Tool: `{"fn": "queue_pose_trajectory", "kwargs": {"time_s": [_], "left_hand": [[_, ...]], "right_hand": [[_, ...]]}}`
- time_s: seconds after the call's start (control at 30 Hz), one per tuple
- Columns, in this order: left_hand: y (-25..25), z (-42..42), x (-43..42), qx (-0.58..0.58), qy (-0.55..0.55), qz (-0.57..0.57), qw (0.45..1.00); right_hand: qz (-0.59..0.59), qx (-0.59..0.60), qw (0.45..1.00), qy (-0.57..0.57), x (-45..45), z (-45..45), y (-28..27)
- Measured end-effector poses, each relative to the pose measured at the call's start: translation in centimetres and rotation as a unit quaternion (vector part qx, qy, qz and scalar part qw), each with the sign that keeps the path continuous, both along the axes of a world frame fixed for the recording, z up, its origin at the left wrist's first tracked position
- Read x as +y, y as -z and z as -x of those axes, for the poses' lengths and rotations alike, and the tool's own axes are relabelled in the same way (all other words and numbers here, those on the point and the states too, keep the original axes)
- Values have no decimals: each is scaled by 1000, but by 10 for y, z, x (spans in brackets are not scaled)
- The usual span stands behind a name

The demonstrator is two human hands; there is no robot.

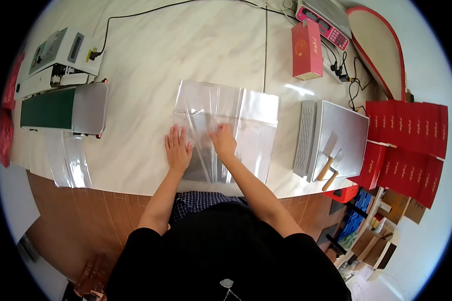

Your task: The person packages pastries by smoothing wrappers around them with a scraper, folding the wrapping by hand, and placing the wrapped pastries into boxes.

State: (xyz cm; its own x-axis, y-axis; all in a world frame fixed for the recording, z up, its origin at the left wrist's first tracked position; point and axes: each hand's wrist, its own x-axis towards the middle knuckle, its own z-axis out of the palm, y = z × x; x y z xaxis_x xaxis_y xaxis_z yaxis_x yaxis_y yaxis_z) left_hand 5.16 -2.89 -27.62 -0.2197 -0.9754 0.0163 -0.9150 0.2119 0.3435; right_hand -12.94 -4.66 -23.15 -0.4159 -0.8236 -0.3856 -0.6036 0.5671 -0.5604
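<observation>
Clear plastic bags (258,128) lie on the table in front of me, overlapping and creased, with shiny reflections. My left hand (178,150) rests flat at their left edge, its fingers spread. Over the middle of the plastic, my right hand (224,142) has its fingers drawn together in a pinch on the film of a bag. How much film sits between those fingertips is hard to see.
A machine with a green conveyor belt (47,109) stands on the left, with more clear plastic (69,161) below it. To the right are a metal box (354,133) bearing wooden-handled scrapers (325,168), a red box (307,50), a scale (322,27) and stacked red boxes (407,128).
</observation>
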Motion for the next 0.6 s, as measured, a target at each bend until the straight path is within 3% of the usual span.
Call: {"fn": "queue_pose_trajectory", "kwargs": {"time_s": [0.13,0.3,0.6], "left_hand": [[2,1,1,-6,-3,2,1000],[2,0,2,2,5,9,1000],[2,1,0,0,19,26,999]], "right_hand": [[-59,-35,997,34,30,21,-15],[39,16,980,193,82,73,-5],[23,170,967,187,111,124,27]]}}
